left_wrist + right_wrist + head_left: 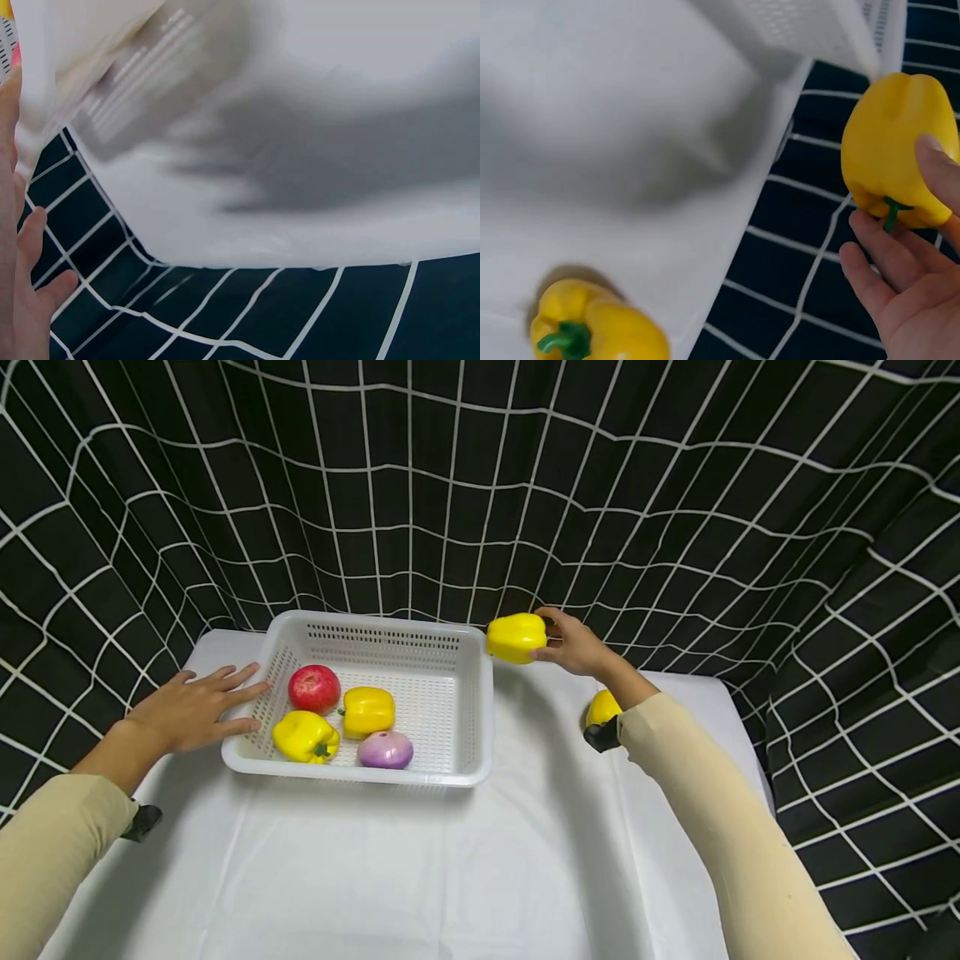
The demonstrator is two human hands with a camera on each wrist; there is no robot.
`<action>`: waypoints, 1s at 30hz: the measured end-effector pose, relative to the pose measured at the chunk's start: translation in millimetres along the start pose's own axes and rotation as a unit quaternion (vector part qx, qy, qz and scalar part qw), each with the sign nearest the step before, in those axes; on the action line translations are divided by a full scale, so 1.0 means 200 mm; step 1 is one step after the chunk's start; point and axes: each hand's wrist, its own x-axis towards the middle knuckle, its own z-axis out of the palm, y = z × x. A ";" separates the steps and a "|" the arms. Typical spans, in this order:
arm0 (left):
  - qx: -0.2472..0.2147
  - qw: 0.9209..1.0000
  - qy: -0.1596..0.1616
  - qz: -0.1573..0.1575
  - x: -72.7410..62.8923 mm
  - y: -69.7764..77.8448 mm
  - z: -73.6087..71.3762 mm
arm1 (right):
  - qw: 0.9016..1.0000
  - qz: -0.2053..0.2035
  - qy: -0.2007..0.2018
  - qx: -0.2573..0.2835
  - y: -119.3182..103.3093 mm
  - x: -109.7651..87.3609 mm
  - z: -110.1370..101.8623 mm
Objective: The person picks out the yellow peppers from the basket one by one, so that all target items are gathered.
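My right hand (574, 643) grips a yellow bell pepper (516, 638) by its stem end, held up at the right rim of the white plastic basket (486, 710). In the right wrist view the pepper (900, 146) shows its green stem toward the fingers. My left hand (197, 708) has its fingers spread and lies over the basket's left rim. Inside the basket are a red round fruit or vegetable (314, 689), two yellow bell peppers, one (368, 712) beside the other (304, 737), and a purple onion (386, 750).
Another yellow bell pepper (602, 707) lies on the white tablecloth (420, 877), partly hidden behind the right forearm in the head view. A black curtain with a white grid (465, 468) hangs behind the table and along its sides.
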 end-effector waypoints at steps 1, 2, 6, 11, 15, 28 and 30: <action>-0.001 1.000 0.000 0.000 0.00 0.00 0.00 | 1.000 0.004 0.000 -0.004 0.02 -0.01 0.00; -0.001 1.000 0.001 0.001 0.00 0.00 0.00 | 1.000 0.006 -0.001 -0.007 0.03 -0.01 -0.01; -0.001 1.000 0.001 0.000 0.00 0.00 0.00 | 1.000 0.014 -0.003 -0.017 0.10 -0.04 -0.01; -0.010 1.000 -0.002 -0.005 0.00 0.00 0.00 | 1.000 0.024 0.000 -0.009 0.17 -0.07 0.00; -0.021 1.000 -0.007 -0.010 0.00 0.00 -0.01 | 0.999 0.038 0.003 -0.021 0.23 -0.08 0.03; -0.029 1.000 -0.009 -0.008 0.00 0.00 -0.01 | 0.997 0.067 0.002 -0.024 0.40 -0.14 0.17; -0.028 1.000 -0.009 -0.008 -0.01 0.00 0.00 | 0.997 0.074 0.001 -0.027 0.41 -0.14 0.18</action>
